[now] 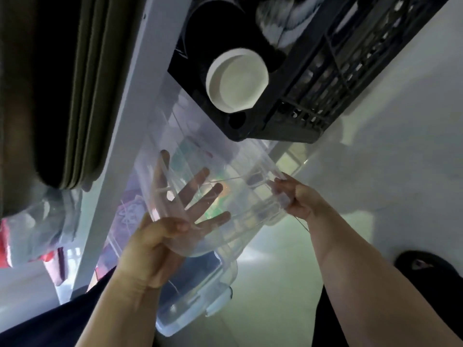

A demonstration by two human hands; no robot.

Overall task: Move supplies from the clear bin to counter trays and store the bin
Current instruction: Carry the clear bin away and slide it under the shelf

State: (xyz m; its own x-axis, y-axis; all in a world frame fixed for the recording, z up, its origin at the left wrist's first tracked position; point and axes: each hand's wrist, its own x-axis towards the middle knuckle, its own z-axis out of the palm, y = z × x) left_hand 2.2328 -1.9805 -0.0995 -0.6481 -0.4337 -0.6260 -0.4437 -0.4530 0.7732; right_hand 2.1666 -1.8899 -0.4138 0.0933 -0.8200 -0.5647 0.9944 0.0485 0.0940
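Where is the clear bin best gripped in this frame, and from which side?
By the rim at two opposite walls, one hand from each side, as the left hand and right hand do now. The clear bin is wide, smooth and tilted, so pinching each wall between thumb and fingers probably steadies it best.

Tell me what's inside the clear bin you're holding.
Only spread fingers of the left hand show through the clear bin; coloured blurs could be behind it.
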